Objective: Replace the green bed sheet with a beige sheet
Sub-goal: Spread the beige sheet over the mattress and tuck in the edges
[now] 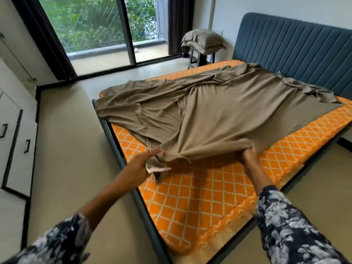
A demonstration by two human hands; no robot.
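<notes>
Orange lattice-patterned mattress (200,197) on dark bed frame (114,141), blue ribbed headboard (293,46), glass sliding door (99,29) behind. Beige sheet (209,111) rumpled across mattress, near edge pinched in left hand (144,164) and right hand (249,153), fingers curled.

Your hands (144,164) (249,153) lift the sheet (209,107) off the mattress (200,197); headboard (295,46) behind; pillows (203,40) by the window (99,29), drawers (17,141) left.

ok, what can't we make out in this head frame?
- Mattress middle: covered by the beige sheet.
- Left hand and right hand fingertips: buried in bunched sheet edge.
- Stool top: hidden by stacked pillows.
- Headboard: cut off at right edge.
</notes>
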